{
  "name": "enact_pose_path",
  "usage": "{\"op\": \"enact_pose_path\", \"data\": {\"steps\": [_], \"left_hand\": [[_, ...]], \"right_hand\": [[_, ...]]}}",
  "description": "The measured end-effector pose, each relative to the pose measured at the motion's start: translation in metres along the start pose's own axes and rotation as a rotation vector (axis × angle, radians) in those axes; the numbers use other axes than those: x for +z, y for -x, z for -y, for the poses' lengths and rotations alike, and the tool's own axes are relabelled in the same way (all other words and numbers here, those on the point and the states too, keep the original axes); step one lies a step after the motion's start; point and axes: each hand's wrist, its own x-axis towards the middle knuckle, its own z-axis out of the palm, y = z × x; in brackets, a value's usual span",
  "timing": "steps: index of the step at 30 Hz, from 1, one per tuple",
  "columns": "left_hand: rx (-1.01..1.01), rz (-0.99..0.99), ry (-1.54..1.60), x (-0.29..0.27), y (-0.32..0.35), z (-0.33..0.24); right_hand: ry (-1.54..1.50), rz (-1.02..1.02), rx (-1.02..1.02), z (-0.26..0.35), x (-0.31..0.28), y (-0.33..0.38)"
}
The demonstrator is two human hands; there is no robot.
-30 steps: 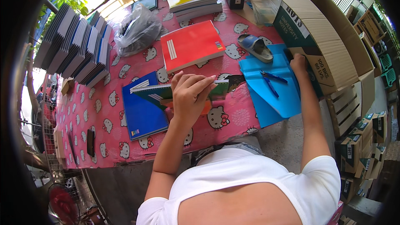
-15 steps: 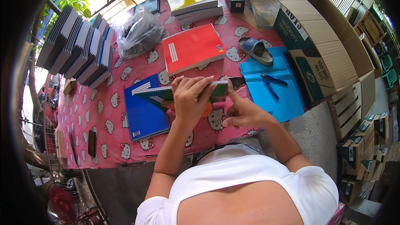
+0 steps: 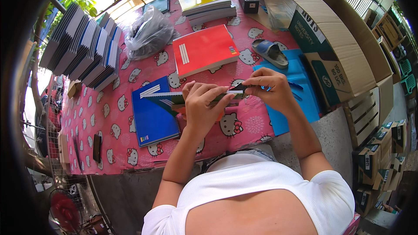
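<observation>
My left hand (image 3: 201,104) is closed around a green spiral notebook (image 3: 163,100), held up on its edge over the near side of the table. An orange patch shows below it. At the notebook's right end, my right hand (image 3: 271,89) has its thumb and fingertips pinched together; what they hold is too small to make out. Under the notebook's left end lies a blue notebook (image 3: 150,122). Beyond my hands lies a red notebook (image 3: 204,50). Blue-handled pliers (image 3: 296,86) rest on a bright blue folder-like sheet (image 3: 278,119), partly hidden by my right hand.
Notebook stacks (image 3: 82,45) stand at the left, beside a plastic bag (image 3: 149,32). A yellow-topped notebook pile (image 3: 204,2) and a tape dispenser (image 3: 248,2) sit at the back. A slipper (image 3: 271,53) lies near an open cardboard box (image 3: 331,39) on the right.
My right hand has risen from below the notebook's right end to pinch there, its fingers drawing together. My left hand keeps its hold on the green notebook.
</observation>
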Motion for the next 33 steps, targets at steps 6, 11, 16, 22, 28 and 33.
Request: {"op": "enact_pose_path", "data": {"steps": [6, 11, 16, 22, 28, 33], "left_hand": [[0.013, -0.036, -0.001, 0.003, -0.001, 0.001], [-0.010, -0.072, -0.006, 0.007, 0.002, 0.002], [-0.023, -0.090, 0.001, 0.010, 0.000, 0.001], [0.009, -0.110, -0.012, 0.011, -0.003, 0.005], [0.006, -0.040, -0.014, 0.008, -0.001, 0.006], [0.016, -0.051, -0.038, 0.007, 0.000, 0.005]], "right_hand": [[-0.143, 0.153, 0.097, 0.011, -0.006, -0.012], [-0.172, 0.227, 0.245, 0.016, -0.006, -0.013], [0.034, 0.145, 0.066, 0.023, -0.004, -0.011], [-0.066, 0.180, 0.160, 0.012, 0.006, -0.009], [0.336, 0.100, -0.015, 0.021, 0.008, -0.009], [0.366, 0.078, -0.078, 0.032, 0.007, -0.015]]}}
